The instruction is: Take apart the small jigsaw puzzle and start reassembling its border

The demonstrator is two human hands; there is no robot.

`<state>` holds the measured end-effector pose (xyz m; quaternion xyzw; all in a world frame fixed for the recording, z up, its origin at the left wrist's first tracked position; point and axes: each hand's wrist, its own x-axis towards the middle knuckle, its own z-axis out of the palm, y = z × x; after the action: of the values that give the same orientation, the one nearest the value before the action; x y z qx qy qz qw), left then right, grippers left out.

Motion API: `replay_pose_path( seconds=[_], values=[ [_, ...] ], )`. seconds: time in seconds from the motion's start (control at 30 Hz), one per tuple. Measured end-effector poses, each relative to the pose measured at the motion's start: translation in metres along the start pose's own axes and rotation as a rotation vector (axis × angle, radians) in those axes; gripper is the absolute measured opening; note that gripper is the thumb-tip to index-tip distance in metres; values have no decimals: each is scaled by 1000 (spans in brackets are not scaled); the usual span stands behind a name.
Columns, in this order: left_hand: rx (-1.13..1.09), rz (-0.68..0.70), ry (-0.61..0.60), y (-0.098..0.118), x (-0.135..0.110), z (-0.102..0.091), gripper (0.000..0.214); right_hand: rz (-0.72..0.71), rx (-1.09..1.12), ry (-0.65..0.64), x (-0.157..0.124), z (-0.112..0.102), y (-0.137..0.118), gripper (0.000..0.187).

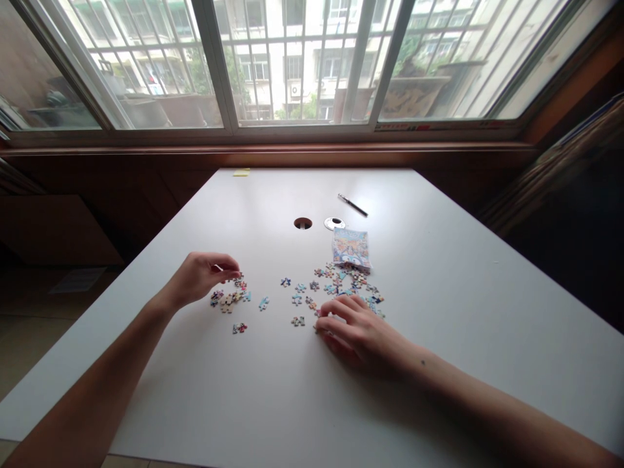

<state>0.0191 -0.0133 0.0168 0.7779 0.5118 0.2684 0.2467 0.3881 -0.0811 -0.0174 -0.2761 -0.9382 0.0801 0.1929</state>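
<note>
My left hand [207, 276] is over a small cluster of joined and loose jigsaw pieces [227, 302], its fingers pinched on a jigsaw piece that they mostly cover. My right hand [348, 328] rests low at the near edge of a wider scatter of jigsaw pieces [314, 285]. Its thumb and forefinger meet at the tabletop, with the edge of a small jigsaw piece just showing at the tips. Between the hands lie a light blue piece [264, 303] and a joined pair [298, 321]. Another small joined bit [239, 328] sits nearer me on the left.
A printed picture packet [351, 248] lies behind the right-hand scatter. Beyond it are a round cable-hole cover [335, 223], an open cable hole [303, 223] and a black pen [353, 205]. Yellow tape [241, 172] marks the far edge of the white table [234, 396], below a barred window.
</note>
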Motion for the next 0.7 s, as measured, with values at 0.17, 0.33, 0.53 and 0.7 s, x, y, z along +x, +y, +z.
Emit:
replay_pose_path(
  seconds=[0.17, 0.33, 0.53, 0.7],
  values=[
    [10, 260, 68, 19, 0, 40, 13, -2, 8, 7, 1, -1, -1, 17],
    [131, 387, 104, 26, -2, 65, 16, -2, 0, 7, 2, -1, -2, 18],
    [-11, 269, 57, 18, -1, 70, 13, -8, -12, 11, 2, -2, -3, 17],
    [-104, 210, 60, 16, -2, 70, 14, -7, -20, 12, 2, -3, -3, 16]
  ],
)
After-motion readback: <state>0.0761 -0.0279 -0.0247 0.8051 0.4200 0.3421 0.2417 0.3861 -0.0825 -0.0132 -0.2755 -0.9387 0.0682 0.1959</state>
